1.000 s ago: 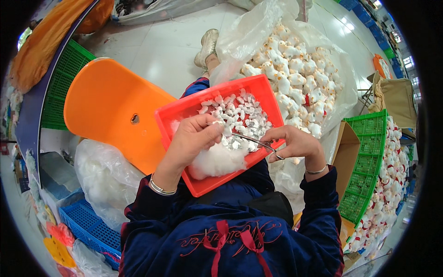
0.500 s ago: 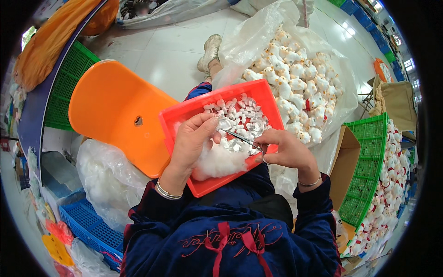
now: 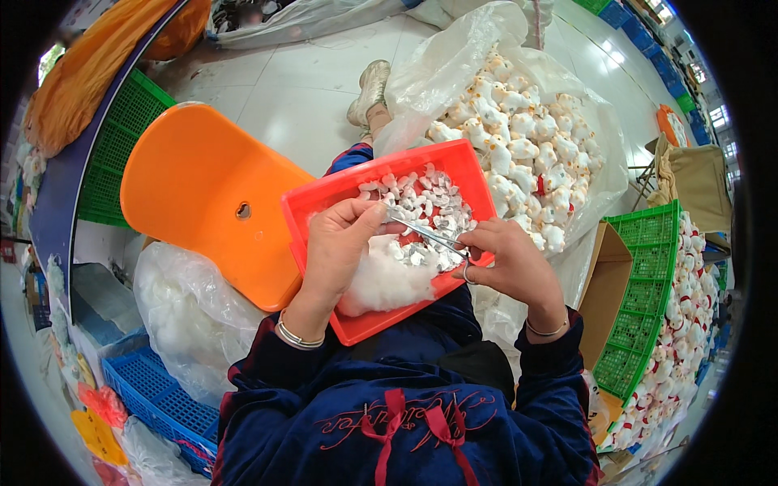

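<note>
A red tray [image 3: 472, 174] rests on my lap. Inside lie many small white and silvery fabric pieces [image 3: 442, 202] and, at the near side, a mound of white stuffing [image 3: 385, 279]. My right hand [image 3: 515, 263] is closed on slim metal forceps [image 3: 427, 233], thumb and fingers at the ring handles. Their tips point left, reaching my left fingertips. Over the tray's left part, my left hand [image 3: 334, 243] is pinched around a small whitish piece, mostly hidden by the fingers.
An orange stool [image 3: 203, 194] stands left, beside a plastic bag of stuffing [image 3: 190, 316] and a blue crate [image 3: 162, 389]. Ahead right, a clear bag holds many white plush toys [image 3: 527, 154]. A cardboard box [image 3: 608, 283] and green crate [image 3: 648, 292] stand right.
The forceps' tips have shifted slightly up, and my right hand has moved a little right. Less of the small piece shows at my left fingertips.
</note>
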### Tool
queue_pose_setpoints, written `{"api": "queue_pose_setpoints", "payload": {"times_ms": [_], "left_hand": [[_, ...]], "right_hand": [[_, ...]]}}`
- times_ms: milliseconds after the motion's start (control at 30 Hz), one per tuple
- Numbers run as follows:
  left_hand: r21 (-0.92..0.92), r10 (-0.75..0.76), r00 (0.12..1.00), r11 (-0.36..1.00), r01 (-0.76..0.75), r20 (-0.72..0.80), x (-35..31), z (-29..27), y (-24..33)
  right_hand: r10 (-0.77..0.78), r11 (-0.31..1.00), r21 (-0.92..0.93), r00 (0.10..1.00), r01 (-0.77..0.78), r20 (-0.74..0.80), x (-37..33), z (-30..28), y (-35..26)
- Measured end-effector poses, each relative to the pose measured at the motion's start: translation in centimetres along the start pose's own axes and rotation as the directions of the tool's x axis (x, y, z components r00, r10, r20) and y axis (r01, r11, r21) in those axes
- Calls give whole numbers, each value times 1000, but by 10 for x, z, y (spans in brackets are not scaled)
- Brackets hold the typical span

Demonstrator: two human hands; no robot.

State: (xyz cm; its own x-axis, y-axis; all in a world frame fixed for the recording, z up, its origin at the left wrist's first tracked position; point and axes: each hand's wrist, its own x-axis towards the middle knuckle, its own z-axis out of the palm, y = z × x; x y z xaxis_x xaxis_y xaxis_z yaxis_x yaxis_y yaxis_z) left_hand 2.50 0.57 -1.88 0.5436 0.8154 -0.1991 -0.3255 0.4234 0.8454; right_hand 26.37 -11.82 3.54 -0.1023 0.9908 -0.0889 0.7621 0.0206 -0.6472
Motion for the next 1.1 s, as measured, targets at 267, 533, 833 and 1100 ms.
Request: {"api": "queue_pose_setpoints", "payload": {"times_ms": [267,533,833,1100], "left_hand": [[83,9,1000,997,-9,-4,-2,1,4],[173,33,999,984,-35,19,-3,-1,0],[-41,-5,1000,999,6,13,0,1,4],[68,-24,998,997,20,62,0,-2,0]], "right_hand": [[37,998,-44,999,-37,1,4,-3,-11],[18,995,-94,995,-27,-95,7,2,-19],[-6,999,32,1000,7,-19,0,-4,-7],[-11,997,78,1000,9,13,5,-1,-6]]}}
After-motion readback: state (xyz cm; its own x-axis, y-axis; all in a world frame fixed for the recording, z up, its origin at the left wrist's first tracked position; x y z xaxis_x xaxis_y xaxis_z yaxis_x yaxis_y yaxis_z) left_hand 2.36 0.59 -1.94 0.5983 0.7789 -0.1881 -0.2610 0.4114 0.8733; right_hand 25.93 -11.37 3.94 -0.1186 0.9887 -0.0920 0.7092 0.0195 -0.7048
